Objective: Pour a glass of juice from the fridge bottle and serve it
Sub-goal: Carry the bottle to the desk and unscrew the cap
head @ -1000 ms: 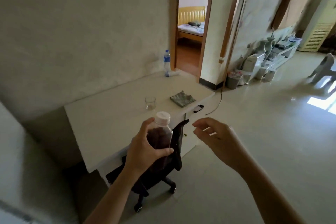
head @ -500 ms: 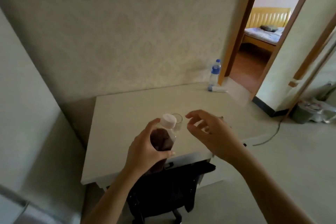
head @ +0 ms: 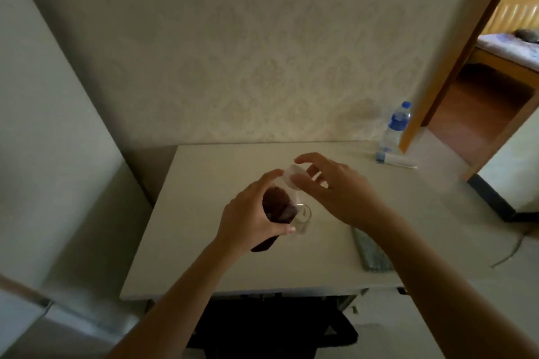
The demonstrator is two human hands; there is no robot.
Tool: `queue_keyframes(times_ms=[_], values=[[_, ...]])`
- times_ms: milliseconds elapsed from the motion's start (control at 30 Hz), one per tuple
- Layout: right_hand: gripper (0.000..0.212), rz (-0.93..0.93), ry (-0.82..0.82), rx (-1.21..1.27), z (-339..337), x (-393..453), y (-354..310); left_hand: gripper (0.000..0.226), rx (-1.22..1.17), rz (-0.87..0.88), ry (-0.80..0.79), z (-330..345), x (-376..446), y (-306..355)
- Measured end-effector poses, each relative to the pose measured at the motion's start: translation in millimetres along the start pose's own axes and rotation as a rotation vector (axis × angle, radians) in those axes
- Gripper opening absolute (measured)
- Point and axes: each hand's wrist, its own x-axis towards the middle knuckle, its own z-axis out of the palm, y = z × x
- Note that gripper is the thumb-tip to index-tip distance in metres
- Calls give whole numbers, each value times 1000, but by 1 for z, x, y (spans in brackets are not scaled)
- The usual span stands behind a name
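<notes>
My left hand [head: 248, 218] grips the juice bottle [head: 277, 207], right-hand fingers [head: 303, 181] close on its white cap [head: 293, 173]; glass [head: 302, 218] just beyond stands empty, pouring and serving remain.

Juice bottle [head: 277, 207]: mid body hidden under left hand [head: 248, 218]; cap [head: 294, 173] partly behind right hand [head: 335, 192] fingers, grip unclear. Glass [head: 303, 217] blurred, half behind bottle. Cloth [head: 370, 253] part-covered by right forearm. Chair [head: 271, 326] mostly under bench [head: 204, 242]. Bed [head: 513, 46] cut by right edge.

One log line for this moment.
left hand: holds dark juice bottle | right hand: at white cap | clear glass: empty, on table
</notes>
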Motion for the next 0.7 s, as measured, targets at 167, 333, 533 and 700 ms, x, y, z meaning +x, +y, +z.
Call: queue_keyframes(times_ms=[167, 333, 533, 700], values=[[59, -56, -12, -135, -2, 31, 25, 94, 69, -76, 24, 17, 16, 13], [43, -110, 6, -124, 1, 54, 43, 92, 20, -125, 30, 28, 32, 23], [31, -270, -26, 33, 2, 73, 60, 93, -123, -140, -20, 28, 47, 17], [25, -429, -158, 80, -9, 92, 62, 92, -404, -157, -190, 17, 66, 1]])
